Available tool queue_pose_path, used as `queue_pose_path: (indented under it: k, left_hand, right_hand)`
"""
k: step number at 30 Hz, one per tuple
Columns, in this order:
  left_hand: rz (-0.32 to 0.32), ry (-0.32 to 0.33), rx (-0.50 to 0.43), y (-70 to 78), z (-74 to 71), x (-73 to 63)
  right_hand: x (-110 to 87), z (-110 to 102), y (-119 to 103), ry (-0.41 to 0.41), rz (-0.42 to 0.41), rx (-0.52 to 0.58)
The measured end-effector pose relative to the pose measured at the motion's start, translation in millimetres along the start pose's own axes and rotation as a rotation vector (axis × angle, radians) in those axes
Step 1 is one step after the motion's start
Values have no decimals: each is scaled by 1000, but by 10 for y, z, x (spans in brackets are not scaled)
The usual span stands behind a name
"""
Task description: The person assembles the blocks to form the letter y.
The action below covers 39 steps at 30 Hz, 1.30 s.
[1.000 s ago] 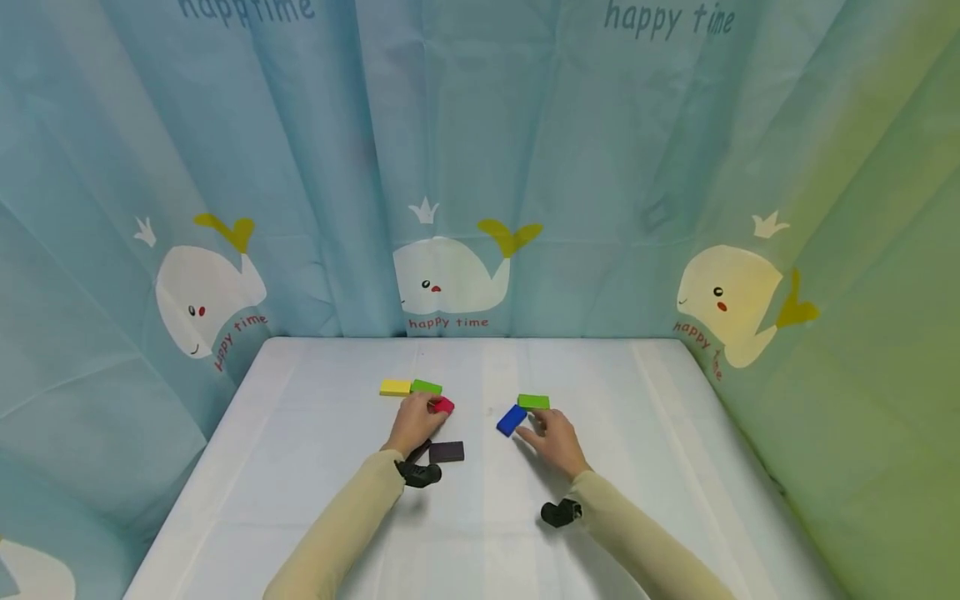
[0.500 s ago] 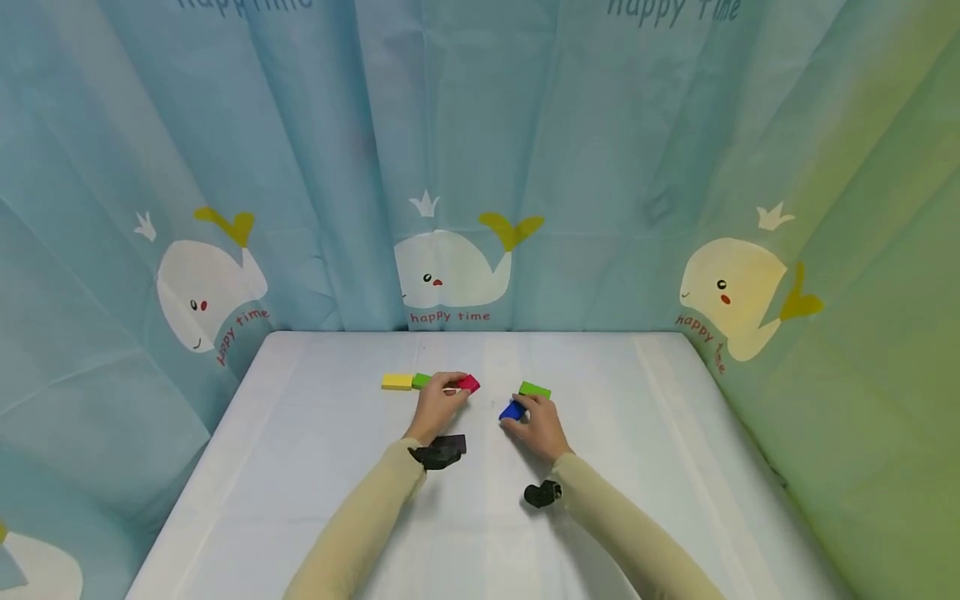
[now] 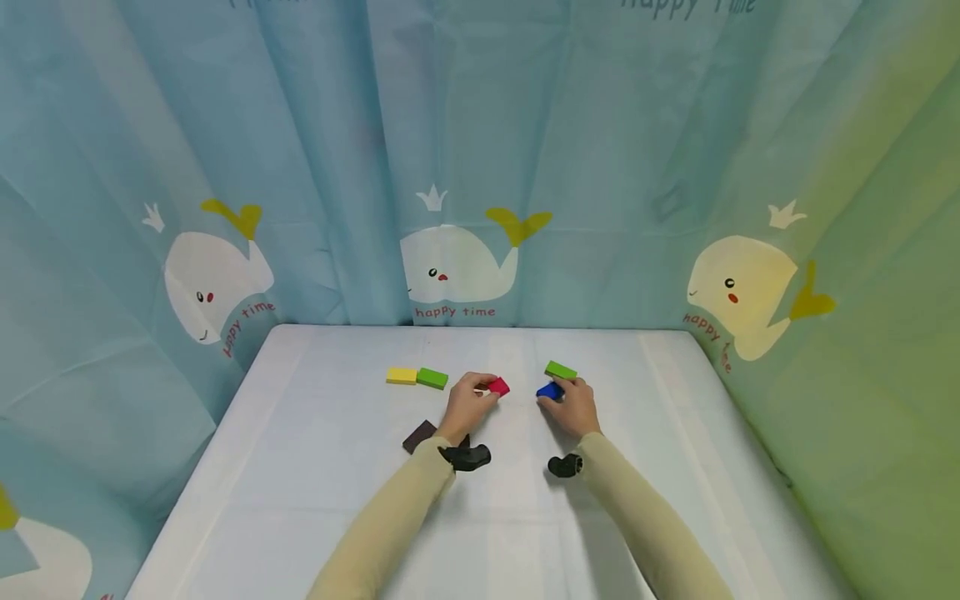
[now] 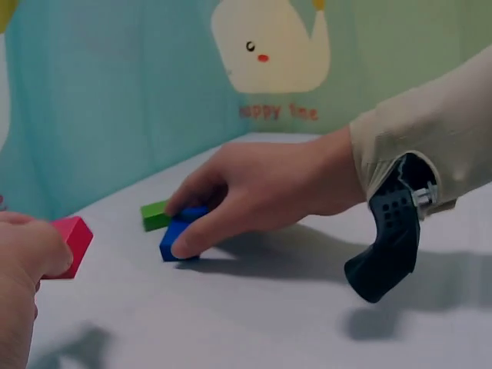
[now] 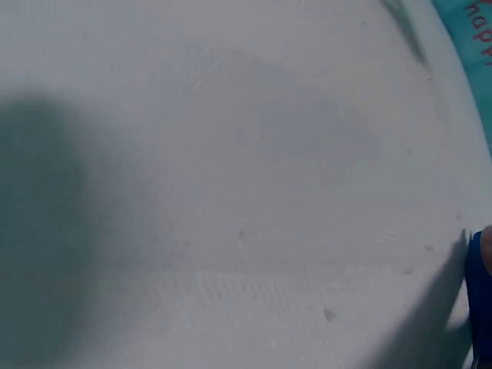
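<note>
My left hand (image 3: pixel 468 410) pinches a red block (image 3: pixel 498 387) between thumb and fingers, near the middle of the table. Across a short gap, my right hand (image 3: pixel 576 409) grips a blue block (image 3: pixel 550 391), thumb on its near side. A green block (image 3: pixel 561 369) lies right behind the blue one, close to the right fingertips. In the left wrist view the red block (image 4: pixel 73 244) shows at the left, and the right hand (image 4: pixel 254 188) bends over the blue block (image 4: pixel 172 240). Only an edge of the blue block (image 5: pixel 481 300) with a fingertip shows in the right wrist view.
A yellow block (image 3: pixel 401 376) and another green block (image 3: pixel 432 378) lie end to end at the back left of the white table (image 3: pixel 315 500). A dark block (image 3: pixel 419 436) lies by the left wrist, another partly hidden. Whale-print curtains (image 3: pixel 615 275) stand behind.
The left hand has carried the red block rightward from beside the left green block. The right hand has closed its fingers on the blue block and shifted right; the green block behind it has turned.
</note>
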<state>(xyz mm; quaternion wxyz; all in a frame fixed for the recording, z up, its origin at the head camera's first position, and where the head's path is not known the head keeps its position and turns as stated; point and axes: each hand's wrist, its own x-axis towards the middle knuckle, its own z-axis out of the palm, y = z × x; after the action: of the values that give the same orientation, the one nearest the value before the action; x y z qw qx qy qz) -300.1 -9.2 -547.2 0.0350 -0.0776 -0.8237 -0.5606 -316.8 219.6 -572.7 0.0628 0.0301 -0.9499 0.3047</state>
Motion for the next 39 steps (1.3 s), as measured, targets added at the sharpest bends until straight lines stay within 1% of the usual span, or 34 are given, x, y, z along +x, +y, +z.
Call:
queue_pose_path:
  k: [3,6,13,16,21,25,30,35,39]
  left_hand:
    - [12,26,5,-20,107,4]
    - [9,27,2,-47,173,16]
    - [-1,-19,-7,-91,190,62]
    - [-1,-28,15,-73,194,58]
    - [20,-26,117,-81,229,32]
    - [38,-4,188,-87,277,20]
    - [54,18,221,-74,339,17]
    - [42,8,230,-80,397,3]
    - [41,2,226,-74,412,-20]
  right_hand:
    - [-30,-27,16,14,15,26]
    - [-53,-41,8,17,36,54]
    - [-71,-70,-47,6,54,74]
    - [-76,-96,-84,21,55,94]
    - [-78,-106,-143,32,61,120]
    - [-76,-76,-167,30,64,127]
    - [-68,-26,-169,50,41,132]
    - [-59,32,-159,72,41,165]
    - [-61,113,-128,77,38,151]
